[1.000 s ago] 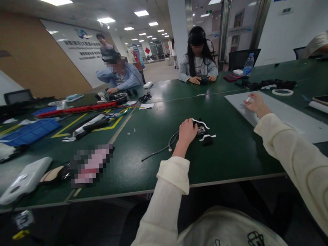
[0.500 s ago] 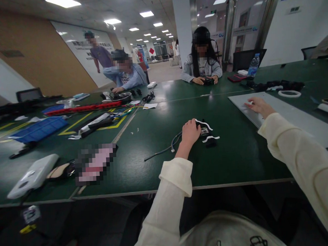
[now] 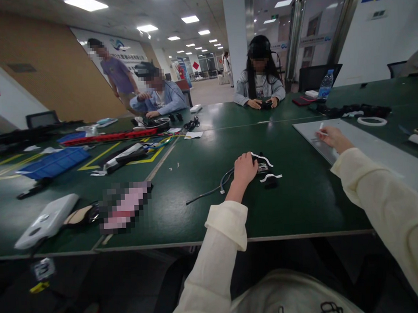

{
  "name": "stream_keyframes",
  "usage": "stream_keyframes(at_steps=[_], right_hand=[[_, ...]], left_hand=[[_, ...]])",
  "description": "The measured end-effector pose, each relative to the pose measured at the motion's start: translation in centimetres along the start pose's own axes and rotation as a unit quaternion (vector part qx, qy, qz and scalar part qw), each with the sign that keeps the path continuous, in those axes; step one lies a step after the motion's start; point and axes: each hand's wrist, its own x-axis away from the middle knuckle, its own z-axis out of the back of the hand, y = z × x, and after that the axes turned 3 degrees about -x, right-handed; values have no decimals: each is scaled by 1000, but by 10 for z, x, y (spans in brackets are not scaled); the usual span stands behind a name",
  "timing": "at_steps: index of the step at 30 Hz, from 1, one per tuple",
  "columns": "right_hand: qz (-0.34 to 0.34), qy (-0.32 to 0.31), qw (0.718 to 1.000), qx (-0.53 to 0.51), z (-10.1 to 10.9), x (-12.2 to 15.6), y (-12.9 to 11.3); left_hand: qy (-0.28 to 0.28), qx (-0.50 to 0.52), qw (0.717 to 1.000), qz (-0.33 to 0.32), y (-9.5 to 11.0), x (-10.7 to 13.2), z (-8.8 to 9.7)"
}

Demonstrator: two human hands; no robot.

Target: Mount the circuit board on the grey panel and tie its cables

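1. Head-worn camera, the person's own hands: a pair of arms in cream sleeves reaches over a dark green table [image 3: 198, 224]. The left hand [image 3: 244, 169] lies with its fingers curved over a small dark device [image 3: 263, 168]; whether they grip it or merely rest there cannot be made out.

2. The device sits on the table in front of the person, partly under those fingers. A thin dark cable [image 3: 205, 193] trails leftward, its far end lying loose.

3. Two wavy white strips are out: an upper strip [image 3: 263, 159] along the device's far side, and a lower strip [image 3: 270, 177] on the near side, by a small black piece [image 3: 271, 184].

4. The right hand [image 3: 335, 139] pinches a small white piece [image 3: 321, 127] between thumb and fingers, above the left part of a flat grey board [image 3: 368, 156]. (The piece is too small to identify.)

5. Progress, as a judgement: the work looks partway. The strips are laid out, but the white piece is well apart from the device, and the cable end is unattached.

6. Beyond the board lies a white ring [image 3: 372, 124]; two people sit across the table.
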Motion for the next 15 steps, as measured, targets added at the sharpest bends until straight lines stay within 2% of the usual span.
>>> stream_keyframes(at_steps=[3,5,10,11,13,15], right_hand=[[-8,2,1000,-17,-6,20,-7],[-3,-22,1000,-21,-16,40,-14],[38,-181,983,-8,-62,117,-37],[52,-223,973,-3,-72,137,-41],[138,-338,930,45,-92,181,-45],[205,-383,898,77,-109,222,-45]], left_hand=[[2,-9,1000,2,0,-1,0],[3,-16,1000,2,1,-2,-1],[9,-25,1000,-6,1,-2,-2],[11,-28,1000,-6,1,-2,-2],[13,-33,999,-5,0,-2,-3],[17,-34,999,-4,0,-3,-4]])
